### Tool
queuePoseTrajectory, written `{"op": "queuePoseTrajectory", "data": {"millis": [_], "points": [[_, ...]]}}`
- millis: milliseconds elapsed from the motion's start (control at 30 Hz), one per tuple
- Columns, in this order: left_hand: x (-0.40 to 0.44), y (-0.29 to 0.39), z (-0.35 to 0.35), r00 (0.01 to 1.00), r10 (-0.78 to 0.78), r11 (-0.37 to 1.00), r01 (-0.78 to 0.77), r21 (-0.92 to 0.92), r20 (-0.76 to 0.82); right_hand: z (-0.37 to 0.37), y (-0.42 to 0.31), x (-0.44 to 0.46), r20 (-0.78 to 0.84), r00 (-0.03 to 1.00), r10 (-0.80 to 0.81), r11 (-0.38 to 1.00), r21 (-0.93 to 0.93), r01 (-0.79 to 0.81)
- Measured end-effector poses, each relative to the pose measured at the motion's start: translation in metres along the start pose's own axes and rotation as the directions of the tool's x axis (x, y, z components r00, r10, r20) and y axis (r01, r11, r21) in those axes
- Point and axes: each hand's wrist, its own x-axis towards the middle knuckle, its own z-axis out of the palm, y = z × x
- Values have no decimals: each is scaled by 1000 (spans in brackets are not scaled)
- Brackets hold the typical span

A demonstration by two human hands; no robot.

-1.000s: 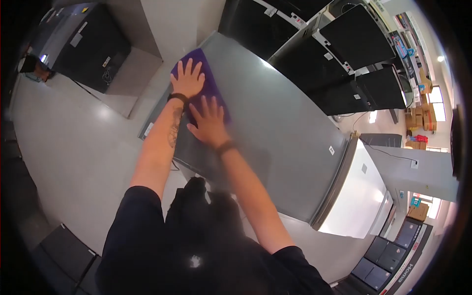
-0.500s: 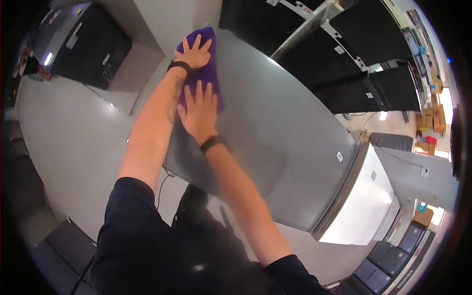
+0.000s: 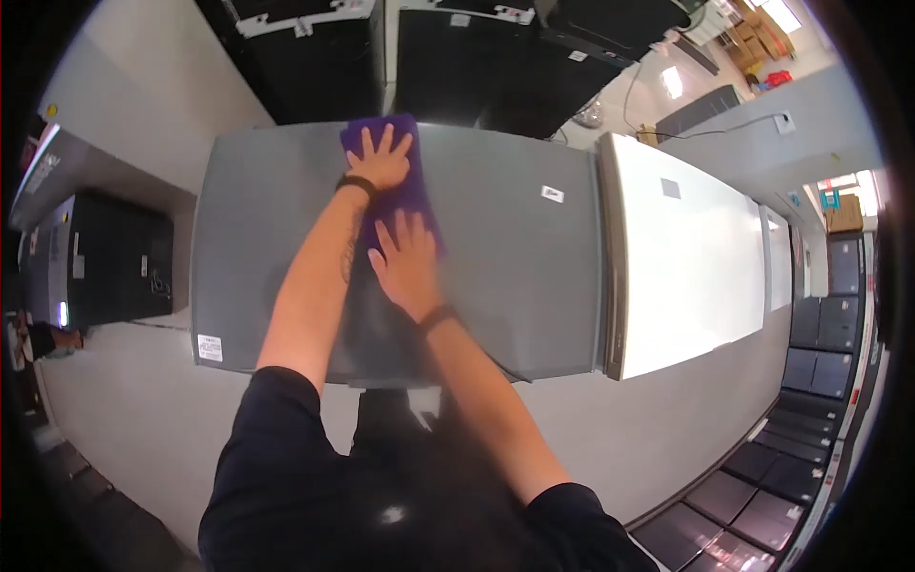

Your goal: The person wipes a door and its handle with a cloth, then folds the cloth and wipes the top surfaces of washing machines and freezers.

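A purple cloth (image 3: 419, 186) lies on the broad grey side panel (image 3: 505, 276) of what looks like a refrigerator. My left hand (image 3: 383, 162) presses flat on the cloth's far part, near the panel's far edge, fingers spread. Closer to me, my right hand (image 3: 410, 267) rests on the cloth's near end, its fingers also stretched out. Each wrist wears a dark band. At the panel's right end is the appliance's glossy white door (image 3: 691, 257) with a dark seam along it. White stickers are on the panel.
Beyond the far edge stand black appliances (image 3: 505, 71). Another dark appliance (image 3: 119, 257) is at the left. A cable (image 3: 724, 129) runs to a wall socket (image 3: 783, 122) at the upper right. Rows of dark boxy units (image 3: 753, 486) line the lower right. Grey floor (image 3: 143, 410) lies around.
The camera view has turned, so the panel now lies level across it. Both hands and the cloth have moved from the panel's left end toward its middle at the far edge.
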Motion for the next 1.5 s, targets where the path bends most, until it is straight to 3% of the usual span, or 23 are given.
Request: {"op": "queuePoseTrajectory", "data": {"millis": [233, 400, 533, 633, 1033, 1500], "points": [[2, 142, 34, 994, 97, 995, -96, -20, 53, -62, 124, -51, 36, 997, 61, 998, -17, -61], [36, 229, 50, 978, 190, 981, -193, 26, 90, -80, 192, -62, -48, 987, 151, 988, -13, -151], [50, 288, 75, 944, 319, 940, -327, 102, 80, -99, 228, -82, -42, 971, 237, 970, -40, -238], [57, 323, 75, 945, 296, 945, -311, 104, 139, -119, 243, -87, 15, 965, 264, 963, -69, -262], [53, 338, 86, 959, 264, 951, -277, 138, 100, -107, 257, -97, 6, 957, 289, 957, 14, -289], [-104, 319, 150, 884, 443, 864, -465, 193, 149, -99, 195, -247, -124, 943, 309, 949, -24, -314]]}}
